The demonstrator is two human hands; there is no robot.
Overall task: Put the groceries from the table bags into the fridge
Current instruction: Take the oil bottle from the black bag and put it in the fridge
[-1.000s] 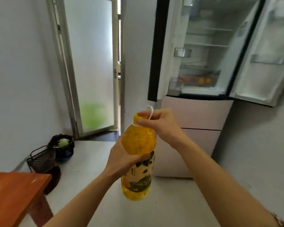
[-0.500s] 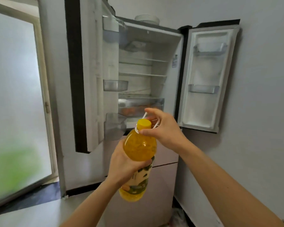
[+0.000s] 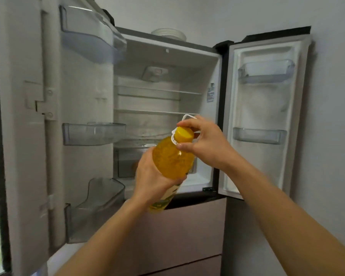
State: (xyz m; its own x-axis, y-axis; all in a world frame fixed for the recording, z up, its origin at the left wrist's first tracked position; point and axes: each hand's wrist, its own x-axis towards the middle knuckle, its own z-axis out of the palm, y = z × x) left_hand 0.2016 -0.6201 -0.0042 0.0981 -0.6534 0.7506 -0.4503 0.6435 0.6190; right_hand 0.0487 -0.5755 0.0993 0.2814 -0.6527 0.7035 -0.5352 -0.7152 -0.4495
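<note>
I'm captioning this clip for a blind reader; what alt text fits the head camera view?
Two bare hands hold a yellow bottle before an open fridge: the left hand grips its body, the right hand pinches its top at the yellow cap. Both fridge doors stand open, showing clear door bins and shelves.

Fridge (image 3: 209, 62): both top doors stand wide open.
Fridge top: a stack of white dishes (image 3: 168, 34) sits on it.
Inside: two glass shelves (image 3: 157, 90), with a clear drawer (image 3: 126, 162) below them.
Doors: clear bins (image 3: 93, 134) hang on each one.
</note>
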